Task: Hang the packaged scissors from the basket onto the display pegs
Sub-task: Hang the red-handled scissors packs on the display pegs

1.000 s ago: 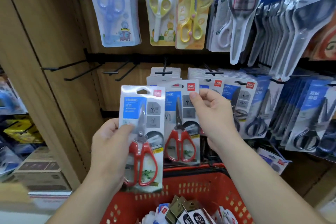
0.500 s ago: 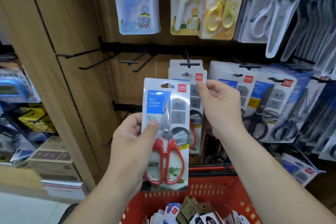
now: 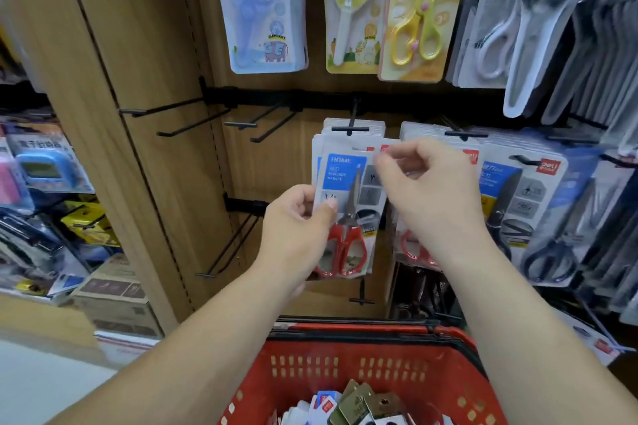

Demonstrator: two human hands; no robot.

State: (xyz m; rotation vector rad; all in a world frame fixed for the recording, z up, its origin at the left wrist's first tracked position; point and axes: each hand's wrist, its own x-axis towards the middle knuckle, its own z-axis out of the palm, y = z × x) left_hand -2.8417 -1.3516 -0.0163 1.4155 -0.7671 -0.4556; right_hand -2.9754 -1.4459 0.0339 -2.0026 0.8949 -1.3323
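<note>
— Red-handled pack (image 3: 345, 179) sits gripped in our left hand (image 3: 297, 221), just below the peg (image 3: 350, 129); our right hand (image 3: 428, 183) pinches a second pack (image 3: 412, 250).
— Two packs crowd together; we may miss the peg and drop one.

Red-handled scissors (image 3: 346, 247), blue-and-white packaging (image 3: 342, 172), red slotted basket (image 3: 379, 348).

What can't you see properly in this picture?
Head view, the scissors pack in the left hand: its top is hidden by the right hand, so the hanging hole doesn't show.
What the right hand's blurred fingers pinch: unclear.
A second red scissors pack: mostly behind the right wrist.
Packs in the basket: cut off by the bottom edge.
</note>
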